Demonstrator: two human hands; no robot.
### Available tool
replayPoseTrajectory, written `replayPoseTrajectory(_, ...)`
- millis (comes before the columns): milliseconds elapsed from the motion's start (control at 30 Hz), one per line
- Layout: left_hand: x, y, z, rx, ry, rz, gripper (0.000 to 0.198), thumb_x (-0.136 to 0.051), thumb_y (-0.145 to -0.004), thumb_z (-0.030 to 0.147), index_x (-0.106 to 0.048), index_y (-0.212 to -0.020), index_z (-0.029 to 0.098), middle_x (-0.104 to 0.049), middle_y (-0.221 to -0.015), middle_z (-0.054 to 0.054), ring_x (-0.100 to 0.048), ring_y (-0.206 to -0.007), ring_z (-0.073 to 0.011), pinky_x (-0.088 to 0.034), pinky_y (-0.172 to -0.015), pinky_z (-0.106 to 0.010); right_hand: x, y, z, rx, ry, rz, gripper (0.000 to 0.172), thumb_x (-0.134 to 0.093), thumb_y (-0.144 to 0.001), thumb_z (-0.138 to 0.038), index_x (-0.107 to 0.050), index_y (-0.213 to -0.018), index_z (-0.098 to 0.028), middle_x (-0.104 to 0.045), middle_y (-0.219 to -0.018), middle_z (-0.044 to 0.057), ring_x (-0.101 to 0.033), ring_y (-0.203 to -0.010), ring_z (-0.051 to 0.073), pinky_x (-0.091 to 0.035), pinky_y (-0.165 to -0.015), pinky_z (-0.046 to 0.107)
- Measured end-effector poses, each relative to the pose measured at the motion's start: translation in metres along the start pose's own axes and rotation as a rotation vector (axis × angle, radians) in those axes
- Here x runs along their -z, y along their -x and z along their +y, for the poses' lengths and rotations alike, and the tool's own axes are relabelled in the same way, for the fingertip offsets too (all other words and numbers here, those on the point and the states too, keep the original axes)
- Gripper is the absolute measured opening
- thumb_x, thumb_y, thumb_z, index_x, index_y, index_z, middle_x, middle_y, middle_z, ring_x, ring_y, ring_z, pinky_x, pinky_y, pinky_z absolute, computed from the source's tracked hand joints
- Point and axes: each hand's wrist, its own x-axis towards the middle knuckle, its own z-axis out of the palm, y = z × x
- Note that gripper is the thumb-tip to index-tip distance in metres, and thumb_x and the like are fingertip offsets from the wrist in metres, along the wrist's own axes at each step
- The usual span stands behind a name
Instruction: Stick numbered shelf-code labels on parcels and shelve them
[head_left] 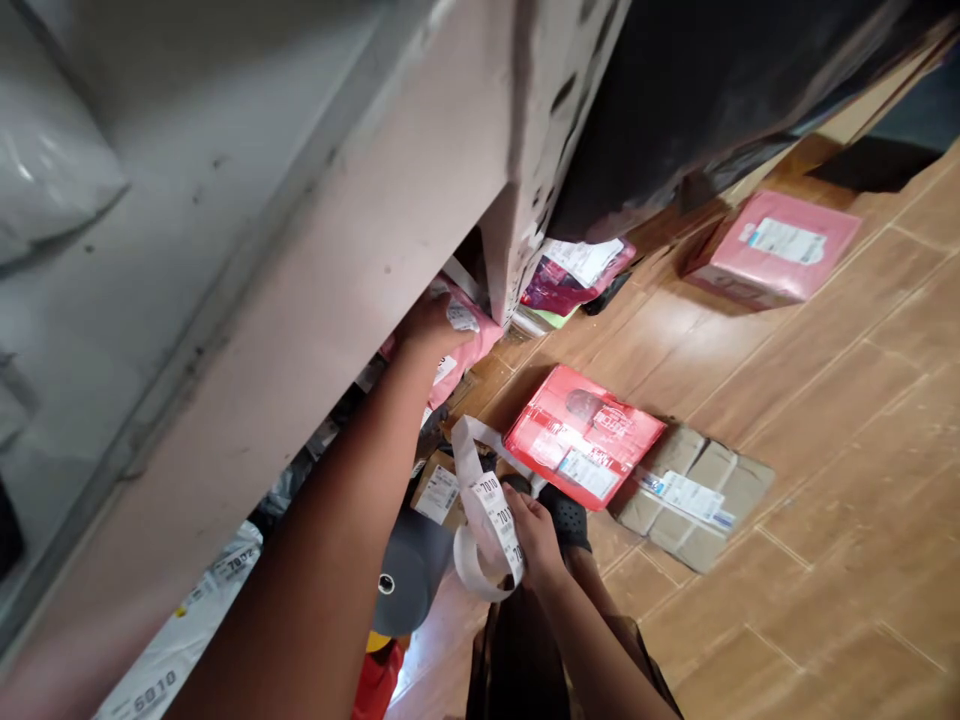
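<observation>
Both busy: right hand (535, 528) gripping a label strip (491, 515), left hand (426, 325) on a pink parcel (472, 352), its grip unclear from here.

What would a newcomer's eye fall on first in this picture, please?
Probably the bright red box on the wooden floor, next to a brown carton. Then perhaps the curling strip of numbered labels in the right hand, near the lower middle, and the left hand at a pink package beside the pale shelf edge.
</observation>
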Motion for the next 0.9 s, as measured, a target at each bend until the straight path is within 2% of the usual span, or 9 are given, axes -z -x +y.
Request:
replayPoseTrajectory(133, 0.023, 0.003, 0.016, 0.104, -0.079, -0.055, 0.064, -0.081, -0.056, 0.04, -0.06, -0.112, 0.017, -0.054, -0.127, -0.02, -0.042, -0.122, -0.0447, -0.035, -0.099, -0.055, 0.003, 0.011, 0.004, -0.027, 0.004, -0.008, 0.053, -0.078, -0.039, -0.061, -0.05, -0.048, -0.017, -0.047, -0.041, -0.004, -0.035, -0.04, 0.008, -0.025, -0.043, 0.023)
replayPoseTrajectory(233, 0.04, 0.016, 0.034, 0.054, -0.077, -0.064, 0.055, -0.077, -0.064, 0.035, -0.06, -0.111, 0.013, -0.056, -0.123, -0.022, -0.048, -0.115, -0.0438, -0.039, -0.093, -0.054, 0.013, 0.015, 0.009, -0.017, 0.06, 0.001, 0.054, -0.076, -0.041, -0.064, -0.051, -0.047, -0.017, -0.048, -0.041, -0.003, -0.035, -0.041, 0.008, -0.025, -0.043, 0.024)
replayPoseTrajectory(367, 0.048, 0.084, 0.063, -0.222, -0.035, 0.14, 0.02, -0.052, -0.086, 0.023, -0.064, -0.101, 0.018, -0.062, -0.115, -0.014, -0.053, -0.109, -0.0315, -0.041, -0.094, -0.049, 0.031, 0.023, 0.009, 0.008, 0.042, -0.041, 0.053, -0.075, -0.047, -0.064, -0.051, -0.049, -0.017, -0.048, -0.043, -0.003, -0.036, -0.042, 0.008, -0.026, -0.044, 0.024)
replayPoseTrajectory(467, 0.035, 0.157, 0.083, -0.387, 0.217, 0.091, 0.016, -0.049, -0.088, 0.022, -0.065, -0.084, 0.022, -0.067, -0.102, -0.006, -0.056, -0.106, -0.0229, -0.043, -0.096, -0.041, 0.038, 0.035, -0.002, 0.068, 0.0, -0.073, 0.048, -0.072, -0.057, -0.062, -0.054, -0.053, -0.018, -0.051, -0.045, -0.003, -0.04, -0.043, 0.01, -0.029, -0.044, 0.024)
replayPoseTrajectory(533, 0.019, 0.2, 0.093, -0.232, 0.424, 0.055, 0.017, -0.052, -0.087, 0.024, -0.064, -0.1, 0.022, -0.064, -0.109, -0.009, -0.056, -0.109, -0.0211, -0.044, -0.096, -0.038, 0.038, 0.044, -0.011, 0.112, -0.065, -0.067, 0.044, -0.073, -0.06, -0.059, -0.055, -0.056, -0.019, -0.053, -0.047, -0.003, -0.043, -0.044, 0.011, -0.032, -0.044, 0.024)
replayPoseTrajectory(600, 0.0, 0.229, 0.099, 0.08, 0.638, 0.038, 0.044, -0.062, -0.08, 0.03, -0.052, -0.122, 0.02, -0.055, -0.127, -0.014, -0.05, -0.121, -0.0246, -0.043, -0.1, -0.041, 0.035, 0.052, -0.019, 0.158, -0.132, -0.044, 0.042, -0.074, -0.06, -0.057, -0.057, -0.059, -0.019, -0.056, -0.05, -0.003, -0.047, -0.046, 0.012, -0.036, -0.046, 0.025)
replayPoseTrajectory(733, -0.029, 0.244, 0.105, 0.671, 1.178, -0.199, 0.051, -0.072, -0.066, 0.04, -0.058, -0.108, 0.014, -0.067, -0.108, -0.017, -0.066, -0.093, -0.027, -0.053, -0.079, -0.037, 0.029, 0.059, -0.02, 0.256, -0.137, -0.017, 0.04, -0.074, -0.062, -0.056, -0.062, -0.068, -0.018, -0.064, -0.061, 0.001, -0.055, -0.054, 0.016, -0.044, -0.054, 0.027)
replayPoseTrajectory(800, -0.031, 0.238, 0.106, 0.764, 1.31, -0.281, 0.041, -0.072, -0.065, 0.043, -0.065, -0.091, 0.012, -0.072, -0.088, -0.014, -0.068, -0.075, -0.0234, -0.053, -0.068, -0.032, 0.025, 0.057, -0.018, 0.295, -0.098, -0.008, 0.04, -0.071, -0.065, -0.058, -0.063, -0.071, -0.019, -0.065, -0.063, 0.002, -0.056, -0.057, 0.017, -0.045, -0.055, 0.028)
replayPoseTrajectory(900, -0.023, 0.225, 0.106, 0.715, 1.189, -0.175, 0.032, -0.07, -0.067, 0.045, -0.068, -0.076, 0.014, -0.072, -0.074, -0.009, -0.065, -0.067, -0.0205, -0.05, -0.06, -0.026, 0.018, 0.05, -0.026, 0.379, -0.045, 0.006, 0.043, -0.063, -0.07, -0.063, -0.064, -0.074, -0.02, -0.065, -0.067, 0.002, -0.056, -0.059, 0.017, -0.046, -0.056, 0.028)
